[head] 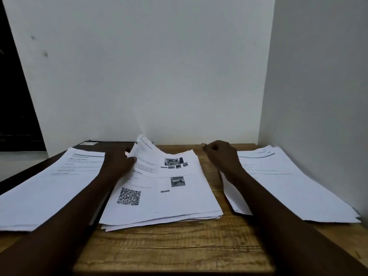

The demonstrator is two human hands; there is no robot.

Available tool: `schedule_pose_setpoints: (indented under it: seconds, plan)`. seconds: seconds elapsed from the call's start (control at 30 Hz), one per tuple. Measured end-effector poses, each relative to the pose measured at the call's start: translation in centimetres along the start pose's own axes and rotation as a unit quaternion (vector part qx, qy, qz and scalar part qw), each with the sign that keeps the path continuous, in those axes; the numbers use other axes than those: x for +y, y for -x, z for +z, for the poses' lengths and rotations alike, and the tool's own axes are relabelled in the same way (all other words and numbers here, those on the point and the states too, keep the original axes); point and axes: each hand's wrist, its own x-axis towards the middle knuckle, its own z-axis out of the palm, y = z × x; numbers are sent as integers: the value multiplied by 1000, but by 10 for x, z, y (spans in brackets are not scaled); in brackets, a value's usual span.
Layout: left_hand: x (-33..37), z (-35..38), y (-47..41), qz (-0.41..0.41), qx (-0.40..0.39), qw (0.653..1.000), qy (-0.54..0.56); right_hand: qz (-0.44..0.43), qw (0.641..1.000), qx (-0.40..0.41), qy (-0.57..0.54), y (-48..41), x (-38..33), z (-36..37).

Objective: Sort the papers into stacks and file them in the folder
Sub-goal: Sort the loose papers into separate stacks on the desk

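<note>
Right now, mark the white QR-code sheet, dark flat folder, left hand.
white QR-code sheet (175, 200): head view, blank lower area.
dark flat folder (115, 146): head view, far edge.
left hand (119, 162): head view, back.

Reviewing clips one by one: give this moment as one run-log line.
stage: sorting | left hand: grips raised top sheets of middle pile | right hand: curled, holding nothing

Open along the near strip of the wooden table (173, 250), in front of all three piles. Narrow bare lane between middle stack (163, 196) and right stack (288, 182), taken at its far end by the right hand (219, 156). Shut in behind by the back wall (159, 76) and rightward by the side wall (318, 96). Far left corner filled by the left stack (49, 188) over a dark folder (103, 145).
</note>
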Motion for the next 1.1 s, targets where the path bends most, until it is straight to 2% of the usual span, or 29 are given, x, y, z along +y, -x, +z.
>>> schedule_pose_setpoints:
  seconds: [0.13,0.3,0.5,0.77,1.03,1.1]
  plan:
    - [0,11,4,13,21,999,-28,0,998,-47,38,2,1,5]
    - [-1,21,11,37,33,998,-27,-5,975,-161,151,5,-2,7]
    - [-6,28,7,1,-17,1000,-25,12,975,-152,162,4,-2,16]
    - [-4,24,9,-41,-4,997,60,33,967,-162,192,2,0,16]
    - [-9,35,8,44,-26,998,-44,13,975,-143,171,10,-6,21]
    - [-10,35,9,55,-15,997,-45,11,987,-100,126,6,-5,13]
